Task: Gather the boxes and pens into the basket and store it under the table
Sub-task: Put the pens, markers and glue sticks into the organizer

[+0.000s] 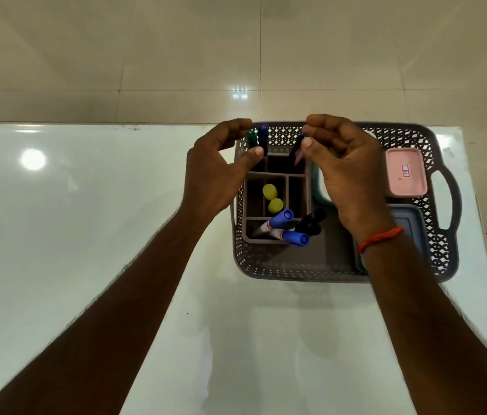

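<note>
Two pens, a green-capped pen (250,138) and a blue-capped pen (262,136), are pinched between the thumb and curled fingers (256,151) of the left hand (217,172), over the far-left compartment of the grey organiser (275,202). The right hand (345,172) pinches a dark slim pen (296,149) whose lower end dips into the organiser's far-right compartment. Inside the organiser's middle cell stand two yellow caps (272,198), and from its near cell two blue-capped markers (284,227) and a black marker (311,221) lean out. The organiser sits in the left part of the lattice basket (434,253). Right of the organiser lie a pink box (405,172), a blue-grey box (410,223) and a teal-rimmed box (320,193), partly hidden by the right hand. The basket rests on the white table (86,220) at its far edge.
</note>
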